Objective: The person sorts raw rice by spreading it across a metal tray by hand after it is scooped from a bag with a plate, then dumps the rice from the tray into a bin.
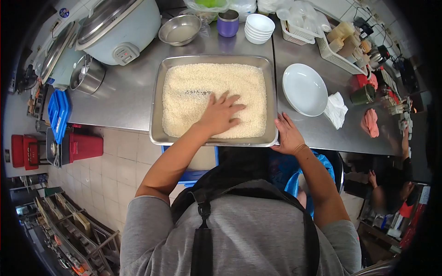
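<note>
A deep metal tray [155, 106] stands at the front edge of the steel counter, filled with a layer of pale uncooked rice [184, 117]. My left hand [220, 112] lies on the rice near the middle, palm down, with its fingers spread. Just beyond its fingertips, a short strip of the tray's bottom shows through the grains. At the tray's front right corner, my right hand [290, 134] rests against the rim, thumb near the front edge and fingers stretched along the outer side.
A large rice cooker [115, 37], a metal bowl [180, 31], a purple cup [228, 24] and stacked white bowls [259, 30] stand behind the tray. To the right are a white plate [305, 89], crumpled tissue [336, 110] and a pink cloth [369, 123]. Another person [391, 184] is at far right.
</note>
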The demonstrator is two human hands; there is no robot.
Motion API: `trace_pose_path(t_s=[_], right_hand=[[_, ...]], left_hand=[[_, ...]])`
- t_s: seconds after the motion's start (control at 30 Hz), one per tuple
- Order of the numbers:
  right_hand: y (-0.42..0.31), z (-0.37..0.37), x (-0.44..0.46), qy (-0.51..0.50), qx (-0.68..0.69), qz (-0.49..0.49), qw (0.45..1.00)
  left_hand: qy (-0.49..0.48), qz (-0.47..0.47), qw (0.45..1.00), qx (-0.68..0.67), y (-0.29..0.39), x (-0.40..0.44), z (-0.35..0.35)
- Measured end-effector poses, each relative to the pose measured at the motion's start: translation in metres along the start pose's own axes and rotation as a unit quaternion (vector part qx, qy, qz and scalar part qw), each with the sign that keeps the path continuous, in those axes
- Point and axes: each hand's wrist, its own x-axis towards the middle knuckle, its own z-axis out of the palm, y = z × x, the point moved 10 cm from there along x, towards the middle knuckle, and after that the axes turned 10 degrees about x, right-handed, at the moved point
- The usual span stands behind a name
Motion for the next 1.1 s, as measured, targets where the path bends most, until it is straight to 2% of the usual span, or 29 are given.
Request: trace_pose_path(t_s=[0.03, 0.23, 0.33, 0.43, 0.57, 0.67, 0.8, 0.9, 1.0, 1.1], right_hand=[[-0.002, -0.001, 0.001, 0.004, 0.001, -0.005, 1.0], [-0.003, -0.004, 0.001, 0.0, 0.001, -0.011, 1.0], [-0.002, -0.004, 0.001, -0.002, -0.002, -0.007, 1.0], [-0.001, -0.004, 0.001, -0.012, -0.003, 0.003, 1.0], [0.003, -0.003, 0.001, -0.027, 0.001, 0.01, 1.0], [0.003, -0.002, 0.001, -0.026, 0.003, 0.008, 1.0], [0.003, -0.003, 0.001, -0.035, 0.001, 0.022, 0.999], [0.002, -0.004, 0.001, -0.03, 0.002, 0.014, 0.999], [0.003, -0.004, -0.001, -0.018, 0.005, 0.004, 1.0], [0.003, -0.004, -0.002, -0.014, 0.008, -0.005, 1.0]], left_hand=[[-0.002, 0.015, 1.0, 0.0, -0.006, -0.008, -0.005], [0.014, -0.071, 0.994, 0.081, -0.072, -0.068, -0.04], [0.01, -0.143, 0.989, -0.028, -0.095, -0.1, -0.063], [-0.084, -0.322, 0.942, -0.036, -0.11, -0.125, -0.059], [-0.038, -0.309, 0.945, -0.101, -0.103, -0.114, -0.028], [0.018, -0.251, 0.959, -0.132, -0.094, -0.085, -0.01], [0.005, -0.186, 0.968, -0.169, -0.049, -0.03, -0.016], [0.04, -0.141, 0.979, -0.141, -0.015, 0.003, -0.023], [0.132, -0.011, 0.991, -0.018, 0.032, 0.033, -0.026], [0.13, 0.049, 0.987, 0.081, 0.056, 0.055, 0.0]])
